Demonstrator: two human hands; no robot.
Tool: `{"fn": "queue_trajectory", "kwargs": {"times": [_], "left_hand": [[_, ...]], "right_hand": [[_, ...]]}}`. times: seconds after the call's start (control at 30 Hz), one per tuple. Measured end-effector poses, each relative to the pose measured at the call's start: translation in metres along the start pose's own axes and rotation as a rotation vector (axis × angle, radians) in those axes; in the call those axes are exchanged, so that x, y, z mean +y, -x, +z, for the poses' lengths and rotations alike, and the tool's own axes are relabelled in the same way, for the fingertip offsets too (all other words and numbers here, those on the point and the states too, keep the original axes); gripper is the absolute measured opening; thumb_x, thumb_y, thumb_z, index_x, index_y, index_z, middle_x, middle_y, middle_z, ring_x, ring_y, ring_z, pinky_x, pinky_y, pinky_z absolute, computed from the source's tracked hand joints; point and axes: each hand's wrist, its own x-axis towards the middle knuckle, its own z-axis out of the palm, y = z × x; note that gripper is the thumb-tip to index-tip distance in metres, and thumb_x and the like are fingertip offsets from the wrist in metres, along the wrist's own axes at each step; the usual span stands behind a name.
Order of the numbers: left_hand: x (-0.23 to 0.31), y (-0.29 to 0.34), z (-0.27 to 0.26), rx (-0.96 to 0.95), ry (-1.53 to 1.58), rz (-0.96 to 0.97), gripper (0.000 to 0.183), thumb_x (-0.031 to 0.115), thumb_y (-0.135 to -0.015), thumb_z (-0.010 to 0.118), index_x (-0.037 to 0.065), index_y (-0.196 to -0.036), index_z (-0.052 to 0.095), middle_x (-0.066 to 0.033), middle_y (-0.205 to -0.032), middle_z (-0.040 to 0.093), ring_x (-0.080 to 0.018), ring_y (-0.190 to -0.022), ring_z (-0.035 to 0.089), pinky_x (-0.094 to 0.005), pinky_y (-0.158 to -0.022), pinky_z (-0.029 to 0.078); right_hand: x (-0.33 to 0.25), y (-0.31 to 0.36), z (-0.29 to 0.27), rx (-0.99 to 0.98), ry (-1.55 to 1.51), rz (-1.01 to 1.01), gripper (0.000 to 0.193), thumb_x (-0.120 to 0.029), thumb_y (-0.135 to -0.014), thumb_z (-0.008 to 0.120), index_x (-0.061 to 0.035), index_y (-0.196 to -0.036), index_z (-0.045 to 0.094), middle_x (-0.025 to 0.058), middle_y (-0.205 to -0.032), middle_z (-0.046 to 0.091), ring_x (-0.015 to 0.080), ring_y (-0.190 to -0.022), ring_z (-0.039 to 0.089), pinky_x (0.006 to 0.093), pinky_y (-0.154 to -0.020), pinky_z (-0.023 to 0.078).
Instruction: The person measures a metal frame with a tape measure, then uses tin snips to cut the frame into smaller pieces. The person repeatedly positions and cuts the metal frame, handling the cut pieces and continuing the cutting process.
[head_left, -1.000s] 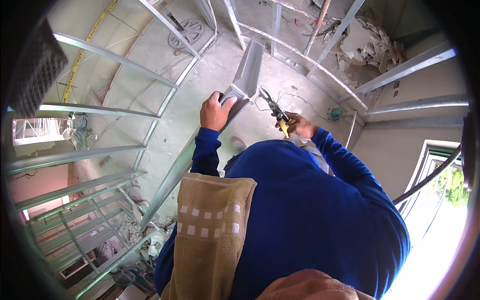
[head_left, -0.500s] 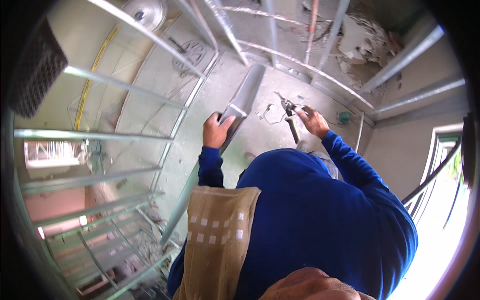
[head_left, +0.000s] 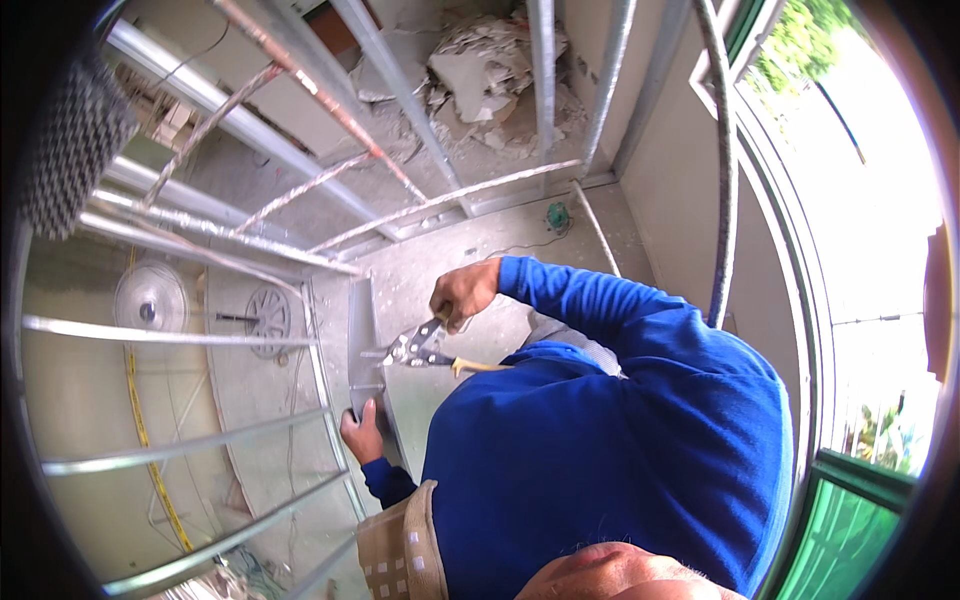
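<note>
My left hand (head_left: 362, 436) is closed around the near part of a grey metal channel (head_left: 362, 305), its thumb lying along the edge. The channel runs away from me over the floor. My right hand (head_left: 466, 294) grips one handle of a pair of tin snips (head_left: 408, 348). The other handle, with a yellowish grip, points back toward my body, so the handles are spread. The snips' jaws reach over the channel just beyond my left hand; whether they touch the metal I cannot tell.
Metal studs (head_left: 180, 448) form a frame on my left, and rusty bars (head_left: 320, 100) cross ahead. A round fan (head_left: 150, 296) stands far left. Broken board debris (head_left: 485, 75) lies beyond the bars. A green object (head_left: 557, 216) with a cord sits on the floor. To the right is a window (head_left: 800, 250).
My view has swung to the right. The snips have come up from near my right knee to the channel, with my right hand around one handle. My left hand still holds the channel.
</note>
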Motion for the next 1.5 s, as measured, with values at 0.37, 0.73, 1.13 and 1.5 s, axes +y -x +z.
{"fn": "queue_trajectory", "kwargs": {"times": [0.37, 0.73, 1.13, 1.5], "left_hand": [[0.004, 0.008, 0.006, -0.083, -0.069, -0.031, 0.050, 0.037, -0.086, 0.078, -0.010, -0.102, 0.069, -0.0285, -0.094, 0.072, -0.0409, -0.084, 0.069, -0.0471, -0.080, 0.052], [-0.055, -0.029, 0.015, -0.320, 0.040, -0.056, 0.060, 0.044, -0.090, 0.076, -0.014, -0.103, 0.068, -0.0222, -0.097, 0.073, -0.0324, -0.084, 0.069, -0.0435, -0.079, 0.053], [-0.096, -0.062, 0.001, -0.422, 0.032, -0.120, 0.061, 0.045, -0.091, 0.075, -0.014, -0.103, 0.067, -0.0222, -0.096, 0.073, -0.0318, -0.083, 0.068, -0.0434, -0.077, 0.053], [-0.137, -0.093, -0.007, -0.462, 0.007, -0.161, 0.062, 0.046, -0.091, 0.074, -0.015, -0.102, 0.067, -0.0221, -0.095, 0.073, -0.0313, -0.082, 0.068, -0.0433, -0.076, 0.053]], "right_hand": [[0.001, -0.016, -0.035, -0.365, -0.301, -0.059, 0.024, -0.026, -0.092, 0.071, -0.0077, -0.108, 0.067, 0.0032, -0.096, 0.076, 0.0159, -0.073, 0.070, 0.0299, -0.051, 0.044], [-0.077, -0.082, -0.040, -0.302, 0.167, -0.016, 0.024, -0.032, -0.081, 0.078, -0.0105, -0.092, 0.077, -0.0006, -0.068, 0.058, 0.0135, -0.058, 0.054, 0.0315, -0.055, 0.044], [-0.107, -0.085, -0.023, 0.048, 0.033, -0.025, 0.022, -0.029, -0.085, 0.078, -0.0077, -0.087, 0.073, -0.0030, -0.079, 0.063, 0.0119, -0.065, 0.054, 0.0313, -0.058, 0.047], [-0.097, -0.027, 0.034, 0.151, -0.417, -0.088, 0.019, -0.025, -0.091, 0.077, -0.0083, -0.086, 0.070, -0.0043, -0.067, 0.057, 0.0077, -0.052, 0.049, 0.0254, -0.046, 0.039]]}}
